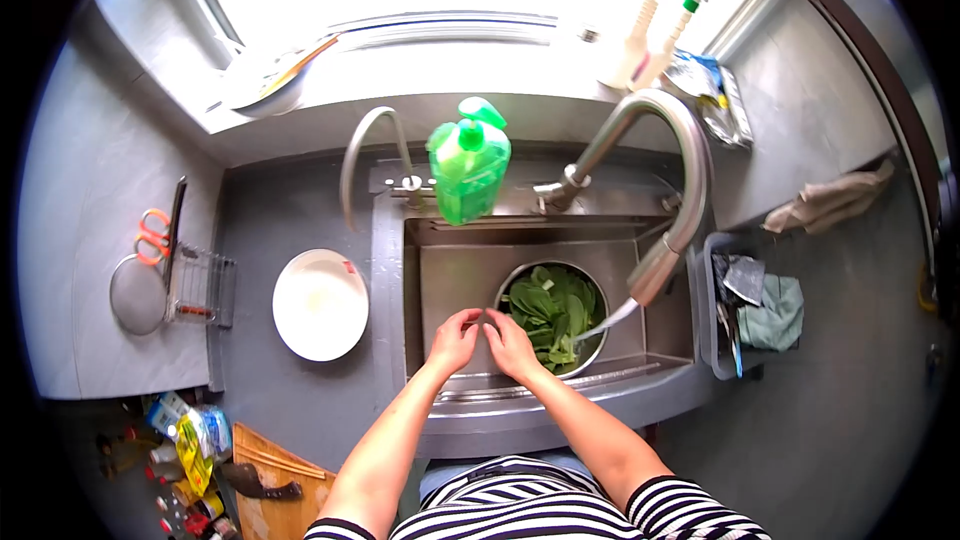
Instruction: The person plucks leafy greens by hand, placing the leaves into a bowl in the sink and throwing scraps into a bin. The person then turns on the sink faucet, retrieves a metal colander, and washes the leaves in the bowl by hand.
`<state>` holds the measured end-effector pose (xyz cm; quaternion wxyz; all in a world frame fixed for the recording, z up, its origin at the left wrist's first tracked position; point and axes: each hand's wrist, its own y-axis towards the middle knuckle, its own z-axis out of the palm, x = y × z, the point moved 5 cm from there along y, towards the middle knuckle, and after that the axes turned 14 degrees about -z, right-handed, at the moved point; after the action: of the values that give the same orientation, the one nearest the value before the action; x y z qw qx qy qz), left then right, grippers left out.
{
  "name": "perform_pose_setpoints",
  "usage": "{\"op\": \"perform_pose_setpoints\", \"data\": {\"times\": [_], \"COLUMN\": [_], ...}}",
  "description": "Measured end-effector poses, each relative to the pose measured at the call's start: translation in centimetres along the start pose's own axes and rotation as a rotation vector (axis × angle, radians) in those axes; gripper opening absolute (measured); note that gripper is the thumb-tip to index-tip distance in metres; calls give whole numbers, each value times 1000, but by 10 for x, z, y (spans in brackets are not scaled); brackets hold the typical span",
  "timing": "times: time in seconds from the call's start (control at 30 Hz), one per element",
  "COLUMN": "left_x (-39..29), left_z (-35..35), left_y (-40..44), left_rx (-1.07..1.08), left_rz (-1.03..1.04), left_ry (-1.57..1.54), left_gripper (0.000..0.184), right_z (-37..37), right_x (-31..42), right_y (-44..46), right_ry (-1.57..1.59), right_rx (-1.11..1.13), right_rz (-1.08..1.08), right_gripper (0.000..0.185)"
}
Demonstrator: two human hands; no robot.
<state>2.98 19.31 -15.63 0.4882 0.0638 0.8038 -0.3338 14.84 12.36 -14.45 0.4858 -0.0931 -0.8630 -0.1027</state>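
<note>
My left hand [456, 340] and my right hand [511, 344] are over the sink [445, 275], fingertips turned toward each other with a narrow gap between them. Their fingers are loosely curved and I see nothing held in either one. Just beside my right hand, a round metal bowl [604, 311] in the sink holds leafy greens [548, 306]. Water [613, 321] runs from the large faucet [655, 270] onto the right side of the greens. The near left rim of the bowl is partly hidden by my right hand.
A green pump bottle [470, 165] stands behind the sink near a thin curved tap [350, 165]. On the left counter lies a white plate [320, 305]. A grey caddy with cloths [770, 313] hangs at the right. Lower left are a wooden board [270, 500] and several packages.
</note>
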Motion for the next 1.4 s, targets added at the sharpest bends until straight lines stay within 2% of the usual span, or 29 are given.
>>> {"op": "perform_pose_setpoints", "data": {"times": [0.07,0.1,0.2,0.27,0.33,0.37,0.47,0.5,0.6,0.67,0.77,0.87,0.9,1.0,1.03,1.13,1.17,1.27,1.33,1.4], "left_x": [-10,-14,-20,-31,-33,-37,-68,-74,-81,-87,-63,-39,-33,2,21,84,110,151,188,211], "left_z": [18,30,80,110,141,156,193,206,250,279,334,384,403,456,478,529,546,572,593,608], "left_y": [-8,-10,-15,-25,-32,-39,-78,-91,-133,-173,-227,-305,-336,-431,-462,-535,-553,-611,-626,-636], "left_rx": [74,116,284,355,462,517,628,670,766,842,970,1054,1060,1173,1276,1382,1466,1499,1466,1439], "left_rz": [6,12,39,89,103,104,171,177,271,242,354,380,423,447,470,452,458,342,332,330], "left_ry": [3,8,68,137,93,115,110,133,132,167,184,304,398,502,455,590,663,856,906,1025], "left_gripper": [30,30,28,27,27,28,28,28,26,27,28,28,31,34,37,39,40,41,39,39], "right_z": [-21,-35,-66,-81,-105,-113,-151,-163,-199,-212,-220,-224,-222,-213,-209,-193,-184,-142,-118,-95], "right_x": [-4,-2,-16,-29,-15,-20,-5,0,14,13,4,12,5,4,6,15,18,2,-3,-8], "right_y": [-21,-30,-61,-86,-113,-127,-169,-187,-244,-294,-381,-485,-524,-640,-682,-794,-829,-923,-973,-1008], "right_ry": [32,9,-20,-113,-296,-196,-148,-228,-244,-239,-151,-254,-269,-260,-192,-305,-274,-169,18,265], "right_rx": [83,9,-51,-110,-241,-264,-437,-554,-699,-833,-939,-1133,-1180,-1370,-1360,-1441,-1483,-1601,-1669,-1837], "right_rz": [147,185,247,129,67,149,186,144,158,168,274,259,235,409,554,709,777,951,1046,1064], "right_gripper": [26,16,14,20,26,30,26,22,17,15,15,15,23,33,40,39,38,40,42,47]}}
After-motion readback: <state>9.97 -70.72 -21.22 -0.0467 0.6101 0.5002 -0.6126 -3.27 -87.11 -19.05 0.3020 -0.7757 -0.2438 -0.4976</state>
